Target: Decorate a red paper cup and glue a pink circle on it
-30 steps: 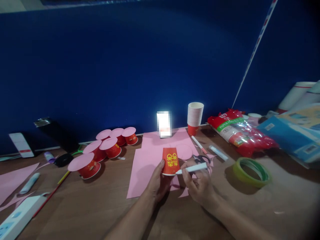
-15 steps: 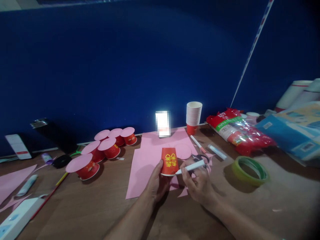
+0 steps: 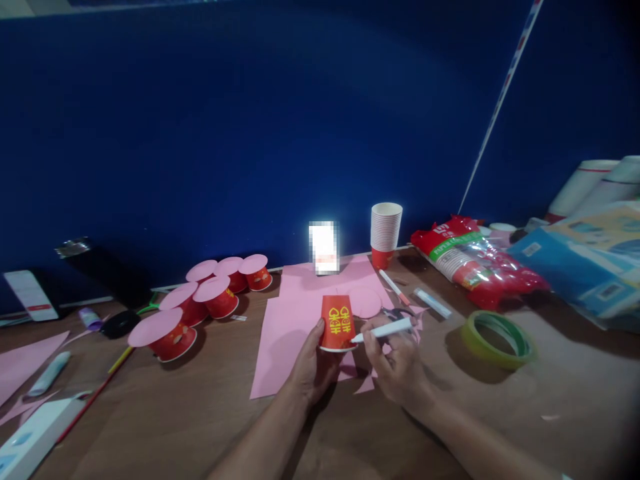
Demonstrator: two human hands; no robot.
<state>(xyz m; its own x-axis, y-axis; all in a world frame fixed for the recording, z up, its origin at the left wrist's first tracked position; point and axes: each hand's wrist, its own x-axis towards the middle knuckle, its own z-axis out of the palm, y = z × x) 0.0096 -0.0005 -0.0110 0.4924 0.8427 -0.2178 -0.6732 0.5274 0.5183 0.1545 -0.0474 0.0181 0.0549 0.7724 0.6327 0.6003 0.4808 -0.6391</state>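
Observation:
My left hand (image 3: 316, 363) is closed around a red paper cup (image 3: 331, 313) with yellow characters, held upside down with its white rim toward me. In my right hand (image 3: 397, 363) is a white marker (image 3: 384, 330), its tip at the cup's lower right side near the rim. Whether the tip touches the cup I cannot tell. Below and behind the cup lie pink paper sheets (image 3: 273, 343) with a drawn or cut circle (image 3: 367, 303). Scissors (image 3: 397, 313) lie partly hidden behind my right hand.
Several upturned red cups topped with pink discs (image 3: 215, 288) stand at left. A cup stack (image 3: 386, 230), a bright phone (image 3: 325, 247), a red bag of paper cups (image 3: 467, 257), a roll of tape (image 3: 497, 340) and a glue stick (image 3: 433, 303) surround the work. A power strip (image 3: 43, 427) lies front left.
The marker tip has risen slightly along the cup's right side, just above the rim. My left hand keeps its hold, and the whole view has shifted a little.

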